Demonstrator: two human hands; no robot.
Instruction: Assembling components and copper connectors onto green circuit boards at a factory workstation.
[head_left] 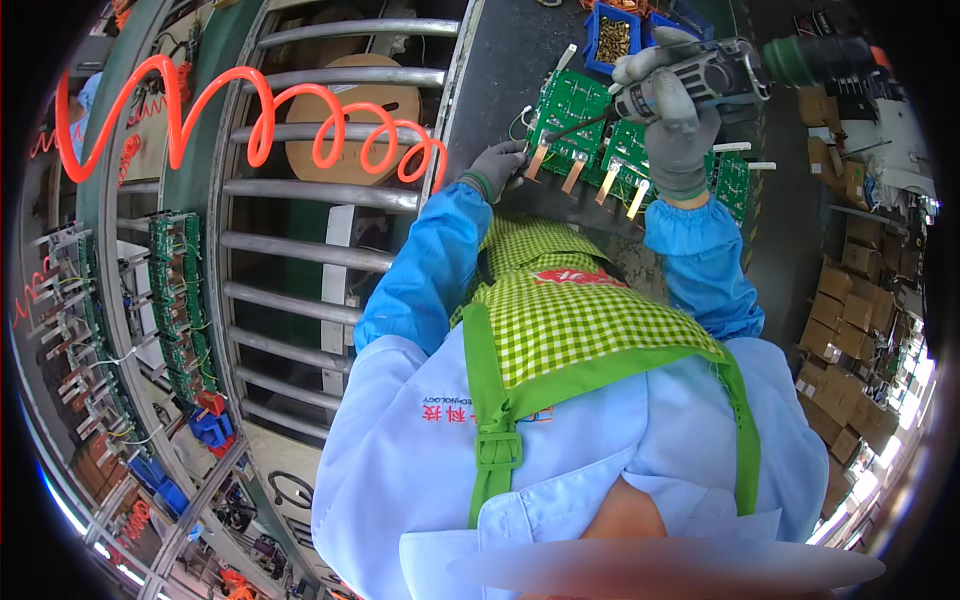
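Observation:
My right hand (678, 140), in a grey glove, is wrapped round a grey and black power screwdriver (705, 82). The tool's long thin bit (580, 128) points left and down to a copper strip (538, 160) on the edge of a green circuit board (572, 105). My left hand (496, 166), also gloved, is closed at that board's near left corner beside the strip. What its fingertips pinch is too small to make out. More copper strips (608, 182) stick out toward me from this board and the green board (628, 148) to its right.
Beyond the boards a blue bin (612, 38) holds many brass-coloured fasteners. A metal roller conveyor (310, 188) runs along the left, with a coiled orange air hose (262, 110) hanging over it. More green boards (178, 300) stand farther left. Cardboard boxes (845, 310) are stacked at the right.

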